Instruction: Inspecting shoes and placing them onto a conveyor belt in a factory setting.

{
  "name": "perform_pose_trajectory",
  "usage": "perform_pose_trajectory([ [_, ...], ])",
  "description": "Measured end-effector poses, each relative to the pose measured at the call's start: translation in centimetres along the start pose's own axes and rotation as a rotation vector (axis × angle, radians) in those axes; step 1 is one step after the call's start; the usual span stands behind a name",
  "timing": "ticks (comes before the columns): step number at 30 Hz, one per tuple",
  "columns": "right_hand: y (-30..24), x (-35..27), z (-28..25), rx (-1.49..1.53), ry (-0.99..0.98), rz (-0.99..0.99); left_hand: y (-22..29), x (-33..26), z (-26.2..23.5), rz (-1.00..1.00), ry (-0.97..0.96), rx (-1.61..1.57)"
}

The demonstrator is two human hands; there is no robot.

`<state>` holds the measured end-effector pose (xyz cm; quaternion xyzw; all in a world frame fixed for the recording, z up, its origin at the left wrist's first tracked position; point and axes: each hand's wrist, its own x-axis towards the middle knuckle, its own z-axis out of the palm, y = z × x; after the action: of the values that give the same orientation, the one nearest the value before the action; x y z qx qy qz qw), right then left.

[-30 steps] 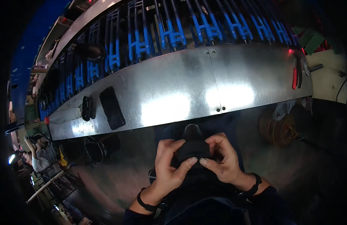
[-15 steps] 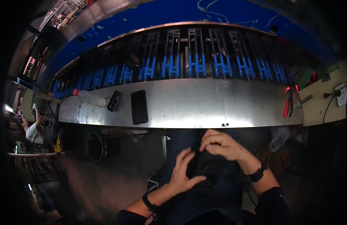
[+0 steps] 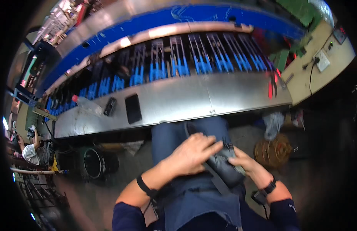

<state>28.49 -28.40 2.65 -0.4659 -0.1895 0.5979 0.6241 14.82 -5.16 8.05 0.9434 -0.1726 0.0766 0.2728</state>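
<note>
- The left hand (image 3: pixel 192 154) lies flat on top of a small dark pouch (image 3: pixel 224 163); the fingers are stretched out and press on it, not closed around it.
- The right hand (image 3: pixel 244 163) holds the same pouch from the right side, with fingers curled on its edge; how firm the grasp is, I cannot tell.
- The pouch rests on the person's lap, over a blue denim cloth (image 3: pixel 197 192), just in front of the body. If it is open and what is inside it cannot be seen.
- A grey strap (image 3: pixel 215 181) runs from under the pouch down across the cloth.
- Beyond the knees stands a long metal bench (image 3: pixel 209 98). On it lie a black phone (image 3: pixel 133 108), a smaller dark device (image 3: pixel 110 106) and a clear plastic bottle (image 3: pixel 86 104), lying on its side.
- On the floor left of the legs stands a dark round bucket (image 3: pixel 94 163); its content is not visible.
- On the floor at right lies a brown coil of wire (image 3: pixel 273 150).
</note>
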Motion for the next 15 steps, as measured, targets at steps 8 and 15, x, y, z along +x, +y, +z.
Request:
perform_pose_trajectory([
  [8, 3.7, 1.6, -0.9, 0.128, 0.145, 0.128, 3.8, -7.5, 6.7, -1.009, 0.301, -0.636],
  [15, 3.6, 2.4, -0.4, -0.013, 0.179, 0.092, 2.2, -4.6, 10.5, -1.053, -0.248, -1.002],
])
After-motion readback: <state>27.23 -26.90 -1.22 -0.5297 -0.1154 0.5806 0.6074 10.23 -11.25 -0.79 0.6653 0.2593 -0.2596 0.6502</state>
